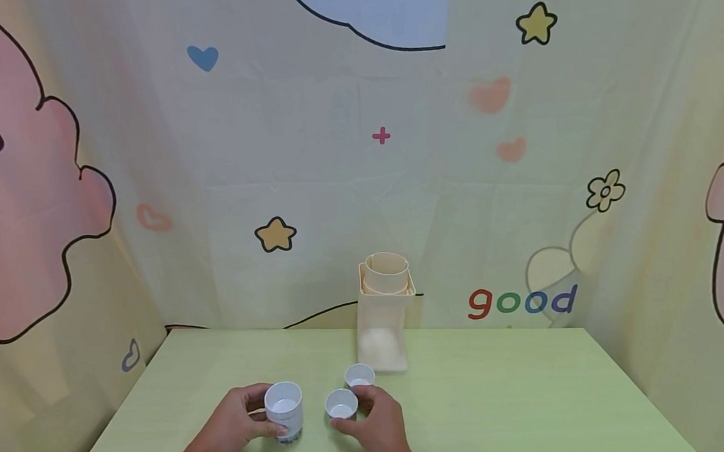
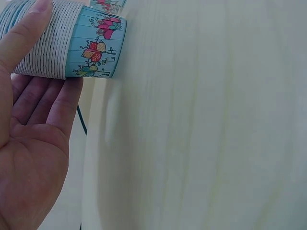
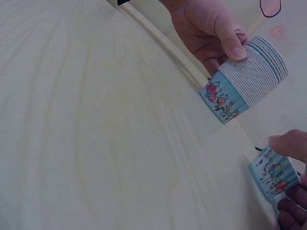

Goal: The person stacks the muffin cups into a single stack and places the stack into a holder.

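My left hand (image 1: 240, 423) grips a stack of nested paper cups (image 1: 284, 411), white-rimmed with a blue cartoon band at the base, standing on the pale green table (image 1: 510, 399). In the left wrist view the stack (image 2: 72, 43) lies between my thumb and fingers (image 2: 29, 28). My right hand (image 1: 377, 423) pinches a single small cup (image 1: 341, 403) just right of the stack. The right wrist view shows that cup (image 3: 274, 173) at the lower right and the stack (image 3: 247, 79) above it. Another single cup (image 1: 359, 376) stands just behind.
A cream cup dispenser (image 1: 383, 316) stands at the back of the table against a cartoon-printed cloth backdrop (image 1: 356, 148). The table's left edge (image 1: 121, 415) and right edge (image 1: 629, 382) meet cloth side walls.
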A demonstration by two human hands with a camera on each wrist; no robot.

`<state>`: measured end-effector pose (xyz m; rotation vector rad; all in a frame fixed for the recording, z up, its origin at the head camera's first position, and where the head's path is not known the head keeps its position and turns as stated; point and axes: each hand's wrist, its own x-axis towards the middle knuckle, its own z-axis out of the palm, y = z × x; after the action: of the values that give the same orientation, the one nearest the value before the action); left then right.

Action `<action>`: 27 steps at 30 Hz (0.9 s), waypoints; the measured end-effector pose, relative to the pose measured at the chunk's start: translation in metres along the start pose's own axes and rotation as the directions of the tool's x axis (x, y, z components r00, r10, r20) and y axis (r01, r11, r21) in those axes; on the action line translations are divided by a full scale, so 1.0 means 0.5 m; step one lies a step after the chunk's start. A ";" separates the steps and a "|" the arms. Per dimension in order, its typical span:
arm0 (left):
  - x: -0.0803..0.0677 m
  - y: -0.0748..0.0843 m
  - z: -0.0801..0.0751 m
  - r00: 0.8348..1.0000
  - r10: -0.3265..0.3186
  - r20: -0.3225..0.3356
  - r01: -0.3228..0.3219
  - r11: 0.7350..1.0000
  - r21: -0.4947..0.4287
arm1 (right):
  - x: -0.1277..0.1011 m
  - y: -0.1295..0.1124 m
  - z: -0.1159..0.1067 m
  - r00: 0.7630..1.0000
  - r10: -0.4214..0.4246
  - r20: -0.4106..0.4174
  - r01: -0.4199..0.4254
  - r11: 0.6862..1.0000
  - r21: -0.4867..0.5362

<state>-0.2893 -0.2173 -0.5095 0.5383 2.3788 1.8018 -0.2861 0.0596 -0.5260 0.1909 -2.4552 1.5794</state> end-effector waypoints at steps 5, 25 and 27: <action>-0.001 -0.002 0.000 1.000 0.011 0.004 -0.011 1.000 -0.009 | 0.001 0.000 0.001 1.000 -0.007 -0.004 0.007 1.000 -0.005; 0.000 0.000 -0.001 1.000 -0.002 0.000 0.002 1.000 -0.013 | -0.005 -0.006 -0.002 1.000 -0.011 0.003 0.011 1.000 -0.005; 0.000 0.000 -0.001 1.000 -0.002 -0.001 0.002 1.000 -0.014 | -0.008 -0.009 -0.005 1.000 -0.016 0.015 0.015 1.000 0.007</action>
<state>-0.2894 -0.2178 -0.5094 0.5332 2.3651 1.8167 -0.2811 0.0600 -0.5217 0.2236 -2.4538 1.5867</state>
